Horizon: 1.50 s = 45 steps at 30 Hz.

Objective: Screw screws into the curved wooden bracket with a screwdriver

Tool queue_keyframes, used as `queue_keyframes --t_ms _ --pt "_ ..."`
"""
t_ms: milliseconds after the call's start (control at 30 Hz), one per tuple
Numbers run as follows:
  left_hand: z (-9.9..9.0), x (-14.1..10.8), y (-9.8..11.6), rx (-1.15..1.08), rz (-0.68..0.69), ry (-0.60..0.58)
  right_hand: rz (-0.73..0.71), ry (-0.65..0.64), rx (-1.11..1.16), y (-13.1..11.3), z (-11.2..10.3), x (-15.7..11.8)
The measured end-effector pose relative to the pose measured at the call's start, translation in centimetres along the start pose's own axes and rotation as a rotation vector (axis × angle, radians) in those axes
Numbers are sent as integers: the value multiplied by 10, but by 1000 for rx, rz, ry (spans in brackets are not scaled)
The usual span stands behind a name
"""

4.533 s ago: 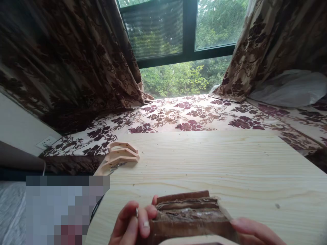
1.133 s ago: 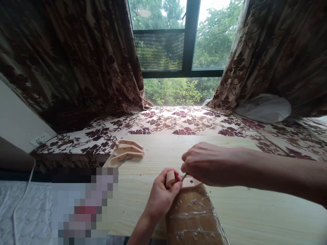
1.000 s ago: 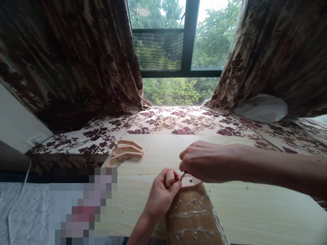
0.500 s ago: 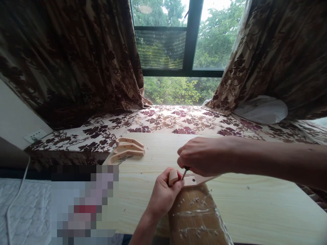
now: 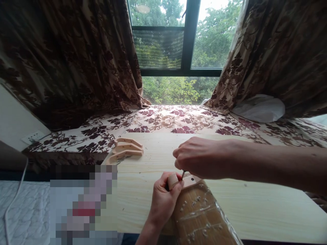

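My left hand is wrapped round the rounded end of a pale wooden piece, which rests on the far end of a brown, plastic-wrapped block. A dark hole shows in the piece to the right of my fingers. My right hand is closed round a tool, its handle hidden in the fist. The thin metal shaft of this tool points down and touches the wood beside my left thumb. Small curled shavings or bits lie on the block.
Several curved wooden pieces with holes lie at the left far edge of the pale wooden table, with small dark bits beside them. Beyond are a flowered cloth ledge, curtains and a window.
The brown block's near end has swung right, and the wooden piece has turned slightly with it. My right fist has moved a little left and hides more of the tool.
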<state>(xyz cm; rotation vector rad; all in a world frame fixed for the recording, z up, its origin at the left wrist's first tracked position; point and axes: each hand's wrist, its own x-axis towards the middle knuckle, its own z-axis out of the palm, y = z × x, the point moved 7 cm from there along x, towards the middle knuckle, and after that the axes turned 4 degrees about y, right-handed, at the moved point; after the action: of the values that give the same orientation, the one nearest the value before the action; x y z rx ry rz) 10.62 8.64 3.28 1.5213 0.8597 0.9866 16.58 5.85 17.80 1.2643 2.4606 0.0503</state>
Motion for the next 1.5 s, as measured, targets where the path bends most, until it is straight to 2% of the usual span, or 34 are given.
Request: queue_keyframes --t_ms 167,500,933,1200,1500 --pt "1 0 -1 -4 31 -15 -1 -7 1 -1 0 -1" --pt "3 0 -8 22 -20 -105 -5 -18 9 -1 -1 -3" --pt "4 0 -9 -5 -10 -70 7 -43 1 -4 0 -6" --pt "1 -4 -6 7 -45 -169 3 -1 12 -4 0 -5" --pt "2 -7 -12 -23 -93 -174 -55 55 7 -11 -3 -3"
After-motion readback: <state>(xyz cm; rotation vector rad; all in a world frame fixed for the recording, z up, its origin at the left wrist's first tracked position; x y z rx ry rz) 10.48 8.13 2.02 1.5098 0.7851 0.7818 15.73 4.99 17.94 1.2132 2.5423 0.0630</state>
